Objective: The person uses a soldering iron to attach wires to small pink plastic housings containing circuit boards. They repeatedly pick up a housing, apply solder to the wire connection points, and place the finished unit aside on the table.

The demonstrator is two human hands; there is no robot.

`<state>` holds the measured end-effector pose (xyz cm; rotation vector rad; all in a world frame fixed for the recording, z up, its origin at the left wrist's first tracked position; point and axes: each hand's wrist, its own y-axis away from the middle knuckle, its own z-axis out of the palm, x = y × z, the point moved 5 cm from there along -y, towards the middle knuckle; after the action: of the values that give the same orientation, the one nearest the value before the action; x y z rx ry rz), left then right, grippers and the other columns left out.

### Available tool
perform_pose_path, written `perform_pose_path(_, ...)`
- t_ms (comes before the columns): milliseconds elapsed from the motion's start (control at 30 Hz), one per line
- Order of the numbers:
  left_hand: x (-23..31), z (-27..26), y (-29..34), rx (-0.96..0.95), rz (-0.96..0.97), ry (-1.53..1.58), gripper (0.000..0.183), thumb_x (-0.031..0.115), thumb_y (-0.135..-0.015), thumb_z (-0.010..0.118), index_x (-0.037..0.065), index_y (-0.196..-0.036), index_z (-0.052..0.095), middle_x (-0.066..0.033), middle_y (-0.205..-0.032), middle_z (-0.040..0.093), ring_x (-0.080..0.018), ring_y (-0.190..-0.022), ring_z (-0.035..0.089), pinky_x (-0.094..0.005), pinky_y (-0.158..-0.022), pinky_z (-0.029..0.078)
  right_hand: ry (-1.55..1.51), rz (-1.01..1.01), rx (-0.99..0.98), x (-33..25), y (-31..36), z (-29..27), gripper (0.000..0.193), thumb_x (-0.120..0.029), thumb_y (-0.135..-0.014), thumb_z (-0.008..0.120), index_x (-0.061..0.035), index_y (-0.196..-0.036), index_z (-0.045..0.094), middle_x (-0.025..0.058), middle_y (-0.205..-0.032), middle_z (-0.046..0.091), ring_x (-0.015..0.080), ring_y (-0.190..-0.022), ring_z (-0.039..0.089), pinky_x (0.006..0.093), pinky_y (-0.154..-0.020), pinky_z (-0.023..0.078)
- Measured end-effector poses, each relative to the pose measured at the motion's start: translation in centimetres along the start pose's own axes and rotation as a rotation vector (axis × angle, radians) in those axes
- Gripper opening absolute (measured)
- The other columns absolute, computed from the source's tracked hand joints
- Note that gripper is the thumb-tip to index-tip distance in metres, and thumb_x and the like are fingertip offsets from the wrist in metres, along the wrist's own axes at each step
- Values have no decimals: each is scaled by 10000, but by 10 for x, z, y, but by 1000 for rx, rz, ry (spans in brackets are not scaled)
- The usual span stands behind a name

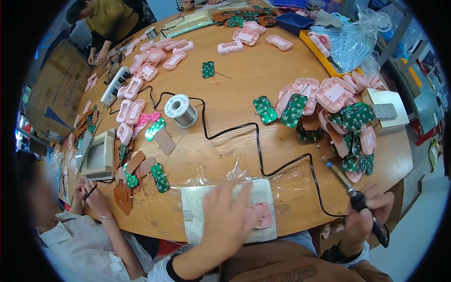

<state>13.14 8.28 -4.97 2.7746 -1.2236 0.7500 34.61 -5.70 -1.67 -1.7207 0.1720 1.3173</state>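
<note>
My right hand (371,209), at the lower right, is closed around the black handle of a soldering iron (341,177). The iron's metal shaft points up and left, its tip near the pile of boards and shells. My left hand (224,216) is over a white pad (195,214) at the table's front edge, smeared by motion, with fingers stretched out and nothing visible in them. Partly behind it lies a pink plastic shell (263,215) on the pad; whether the fingers touch it is hidden.
A black cord (258,145) snakes across the table past a solder wire spool (181,111). Green circuit boards (293,110) and pink shells (334,95) are heaped at right. A yellow tray (324,58) stands behind them. A co-worker's hands (94,195) are at left.
</note>
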Motion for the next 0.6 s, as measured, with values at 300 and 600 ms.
perform_pose_path(300,-26,-21,-45,69,-160,289,112,76,-755,665,30,-855,650,-132,-738,601,-274,-674,590,-386,-638,464,-108,77,-149,7,25,8,216,-61,-756,653,-40,-906,498,79,-714,514,125,-582,426,262,-535,323)
perform_pose_path(600,10,10,36,107,-423,463,109,-11,-675,720,12,-744,639,-86,-879,558,-259,-782,557,-339,-671,461,-45,76,-504,9,32,18,231,-87,-634,733,-72,-809,583,50,-660,556,177,-491,497,288,-441,343)
